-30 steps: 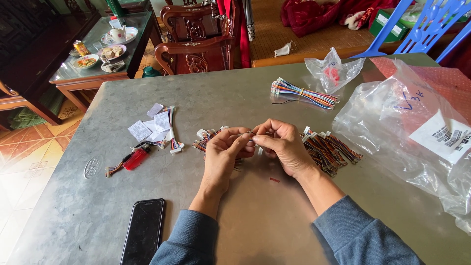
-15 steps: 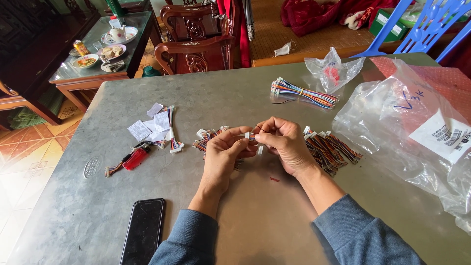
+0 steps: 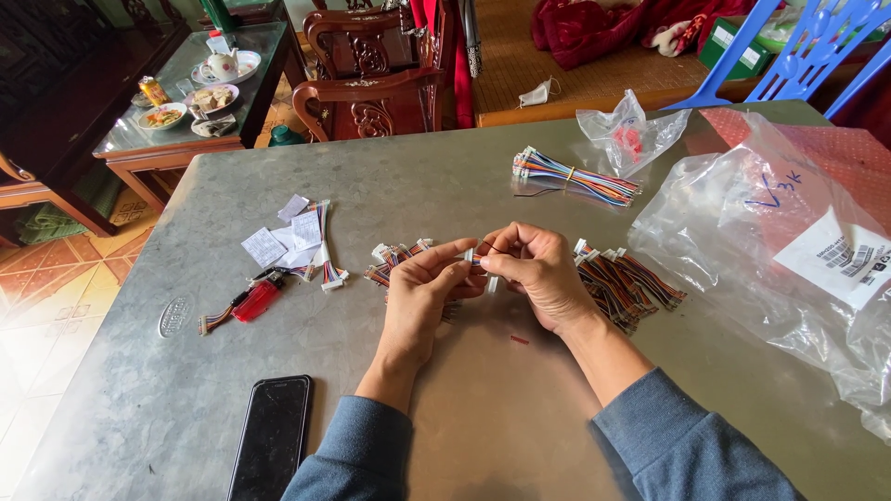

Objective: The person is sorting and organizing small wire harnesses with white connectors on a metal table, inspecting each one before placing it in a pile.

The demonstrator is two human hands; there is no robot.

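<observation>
I have both hands meeting at the centre of the frame, above the grey table (image 3: 483, 167). My left hand (image 3: 422, 297) pinches a small white connector (image 3: 470, 257) between thumb and forefinger; my right hand (image 3: 538, 274) is closed around the wires running out of it, fingers curled tight. I think a thin dark wire loops up between the fingertips, but it is too fine to be sure.

Just left of the hands lies a loose pile of short harnesses (image 3: 399, 255); just right, a bigger heap (image 3: 626, 283). A tied bundle of coloured wires (image 3: 575, 176) sits in the upper middle, a large clear bag (image 3: 789, 250) fills the right side, a red lighter (image 3: 257, 300) and paper slips (image 3: 283, 237) lie at left, and a phone (image 3: 272, 436) at lower left.

To do this well, I judge the left pinch should hold the connector steady while the right works one wire at a time, close to the housing, pulling straight and not sideways, so the small plastic does not crack.
</observation>
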